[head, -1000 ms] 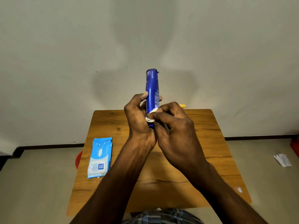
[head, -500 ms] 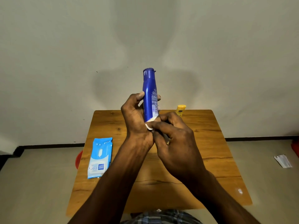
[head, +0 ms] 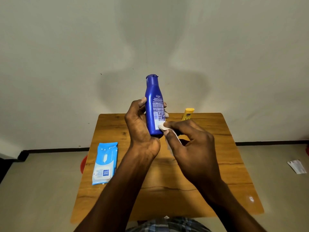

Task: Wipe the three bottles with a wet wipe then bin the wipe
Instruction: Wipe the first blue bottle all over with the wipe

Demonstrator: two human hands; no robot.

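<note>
Left hand (head: 142,126) grips blue bottle (head: 154,106) upright; right hand (head: 192,144) pinches wet wipe (head: 162,126) vs its base. Slick plastic w/ sideways rubbing could slip it onto the table (head: 217,173).

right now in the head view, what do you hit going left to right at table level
red bin edge behind the table's left side → wet wipe pack → left hand holding the blue bottle → right hand pressing the wipe → yellow bottle → paper scrap on the floor
</note>
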